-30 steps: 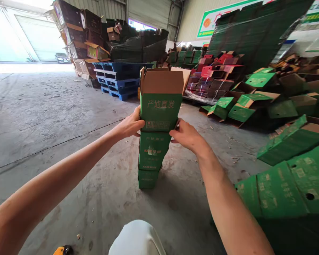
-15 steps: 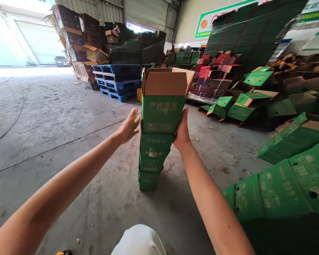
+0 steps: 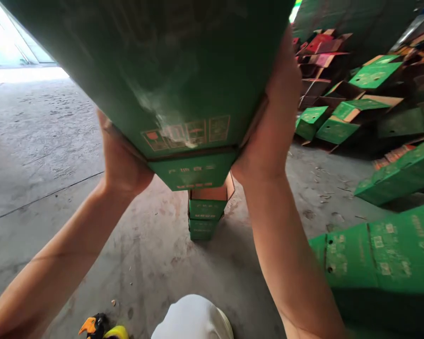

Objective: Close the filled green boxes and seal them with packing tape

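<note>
The left hand (image 3: 122,162) and right hand (image 3: 263,150) grip the raised green boxes (image 3: 183,70) from opposite sides, above the short stack (image 3: 205,209) on the floor (image 3: 162,268); even pressure should keep the lower box (image 3: 194,175) from slipping.

An orange-and-black object (image 3: 93,326) lies beside a yellow item (image 3: 116,332) on the grey floor (image 3: 151,263); red cartons (image 3: 320,43) are heaped beyond.

Your view is brightest at the upper left, where daylight glares nearly white and spills over the concrete floor (image 3: 70,197). Shadow darkens the raised green box (image 3: 183,70), motion blur softens your hands, and the edges look stretched.
</note>
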Available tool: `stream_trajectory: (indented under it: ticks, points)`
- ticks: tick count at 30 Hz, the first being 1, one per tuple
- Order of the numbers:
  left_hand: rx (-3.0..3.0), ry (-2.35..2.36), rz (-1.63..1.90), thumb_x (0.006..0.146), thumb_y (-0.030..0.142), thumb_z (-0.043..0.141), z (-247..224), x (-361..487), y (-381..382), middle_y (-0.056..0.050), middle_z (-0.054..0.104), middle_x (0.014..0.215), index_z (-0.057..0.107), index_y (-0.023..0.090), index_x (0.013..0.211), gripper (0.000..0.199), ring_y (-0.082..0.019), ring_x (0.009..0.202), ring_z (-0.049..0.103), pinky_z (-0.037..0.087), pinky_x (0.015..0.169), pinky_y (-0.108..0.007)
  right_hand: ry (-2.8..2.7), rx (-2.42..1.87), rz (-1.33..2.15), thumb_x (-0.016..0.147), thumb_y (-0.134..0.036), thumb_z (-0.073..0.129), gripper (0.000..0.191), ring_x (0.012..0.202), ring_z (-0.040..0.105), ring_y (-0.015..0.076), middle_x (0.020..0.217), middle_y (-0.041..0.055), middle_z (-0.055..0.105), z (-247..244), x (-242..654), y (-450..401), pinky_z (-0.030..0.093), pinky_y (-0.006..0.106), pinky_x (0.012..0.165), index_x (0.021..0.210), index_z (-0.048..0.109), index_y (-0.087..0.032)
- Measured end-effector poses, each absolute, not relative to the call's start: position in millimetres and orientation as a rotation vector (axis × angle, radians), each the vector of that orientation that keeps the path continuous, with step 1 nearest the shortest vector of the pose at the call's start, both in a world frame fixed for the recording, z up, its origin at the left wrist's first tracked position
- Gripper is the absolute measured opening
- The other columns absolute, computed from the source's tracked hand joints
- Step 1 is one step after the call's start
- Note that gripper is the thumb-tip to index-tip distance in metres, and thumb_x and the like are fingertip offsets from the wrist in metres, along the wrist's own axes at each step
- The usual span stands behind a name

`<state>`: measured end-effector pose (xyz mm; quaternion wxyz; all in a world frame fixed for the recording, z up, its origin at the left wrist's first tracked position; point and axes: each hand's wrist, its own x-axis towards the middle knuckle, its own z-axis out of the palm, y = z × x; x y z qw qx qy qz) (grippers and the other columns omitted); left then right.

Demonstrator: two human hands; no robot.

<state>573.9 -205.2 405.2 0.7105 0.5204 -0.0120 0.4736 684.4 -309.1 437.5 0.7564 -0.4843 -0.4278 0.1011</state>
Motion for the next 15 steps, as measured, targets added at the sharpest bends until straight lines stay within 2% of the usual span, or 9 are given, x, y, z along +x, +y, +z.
stream_trajectory:
  ticks: [1, 3, 5, 7, 9, 12, 15]
  points:
    - [1.176, -0.036, 1.104, 0.103, 0.059, 0.048, 412, 562, -198, 0.009, 0.079, 0.116, 0.066, 0.044, 0.131, 0.037, -0.024, 0.148, 0.048, 0.049, 0.119, -0.043, -0.955, -1.017, 0.227, 0.097, -0.073, 0.004, 0.082, 0.149, 0.049, 0.0262, 0.124, -0.0111, 0.073, 443, 674, -300, 0.049, 0.049, 0.112, 0.135, 0.068, -0.039]
    - [1.198, -0.031, 1.176, 0.101, 0.057, 0.054, 415, 538, -179, 0.012, 0.079, 0.113, 0.064, 0.046, 0.134, 0.037, -0.025, 0.15, 0.047, 0.048, 0.121, -0.045, -0.998, -0.904, 0.276, 0.1, -0.073, 0.022, 0.069, 0.149, 0.049, 0.0261, 0.133, -0.0103, 0.071, 445, 654, -280, 0.047, 0.047, 0.118, 0.145, 0.061, -0.037]
    - [1.179, 0.018, 1.19, 0.095, 0.059, 0.063, 401, 517, -160, 0.011, 0.08, 0.115, 0.065, 0.043, 0.135, 0.043, -0.029, 0.149, 0.048, 0.049, 0.12, -0.049, -0.988, -0.85, 0.405, 0.099, -0.068, 0.045, 0.062, 0.15, 0.05, 0.023, 0.144, -0.0102, 0.067, 430, 638, -260, 0.044, 0.042, 0.124, 0.153, 0.052, -0.039]
    - [1.106, 0.118, 1.181, 0.088, 0.064, 0.069, 369, 501, -145, 0.008, 0.08, 0.119, 0.068, 0.037, 0.132, 0.051, -0.033, 0.144, 0.054, 0.053, 0.115, -0.051, -0.937, -0.86, 0.568, 0.097, -0.062, 0.054, 0.066, 0.151, 0.048, 0.0196, 0.154, -0.0111, 0.06, 400, 627, -243, 0.042, 0.04, 0.127, 0.158, 0.044, -0.04]
    - [0.986, 0.237, 1.17, 0.086, 0.065, 0.071, 323, 490, -135, 0.002, 0.08, 0.121, 0.071, 0.03, 0.125, 0.053, -0.034, 0.137, 0.061, 0.056, 0.111, -0.05, -0.879, -0.85, 0.688, 0.096, -0.06, 0.057, 0.07, 0.154, 0.043, 0.0194, 0.161, -0.0112, 0.052, 354, 623, -229, 0.038, 0.043, 0.13, 0.161, 0.041, -0.038]
    - [0.853, 0.467, 1.075, 0.082, 0.061, 0.075, 243, 483, -129, -0.003, 0.082, 0.111, 0.076, 0.024, 0.112, 0.048, -0.034, 0.127, 0.068, 0.058, 0.107, -0.048, -0.782, -0.803, 0.773, 0.089, -0.048, 0.065, 0.075, 0.16, 0.032, 0.0197, 0.166, -0.0119, 0.044, 264, 627, -215, 0.027, 0.044, 0.134, 0.16, 0.044, -0.036]
    - [0.82, 0.646, 0.954, 0.075, 0.056, 0.079, 162, 482, -128, -0.003, 0.083, 0.102, 0.077, 0.023, 0.104, 0.045, -0.035, 0.122, 0.071, 0.059, 0.104, -0.047, -0.6, -0.862, 0.836, 0.086, -0.047, 0.066, 0.073, 0.156, 0.039, 0.0232, 0.162, -0.0099, 0.051, 163, 632, -211, 0.032, 0.047, 0.131, 0.157, 0.051, -0.037]
